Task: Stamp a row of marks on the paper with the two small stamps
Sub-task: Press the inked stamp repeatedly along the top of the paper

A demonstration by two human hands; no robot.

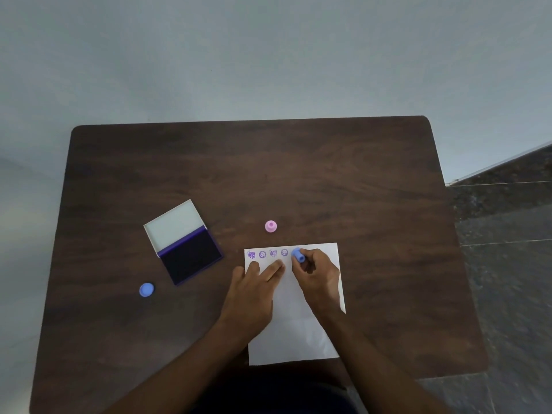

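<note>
Head view: right hand (316, 274) pinches the blue stamp (297, 254) tilted on the paper (310, 333), apparently just beside four purple marks (268, 253). Left hand (254, 289), fingers flat, pins the sheet. A tilt could smudge; the pink stamp (271, 226) waits on the counter (328, 180).

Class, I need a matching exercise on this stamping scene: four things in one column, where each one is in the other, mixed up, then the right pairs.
Things
1. blue stamp
2. pink stamp
3. blue cap
4. ink pad

Places
A. open on the table, left of the paper
B. gripped in the right hand, at the row's end
C. alone near the table's left side
D. standing just beyond the paper's far edge

Pairs: 1-B, 2-D, 3-C, 4-A
</note>
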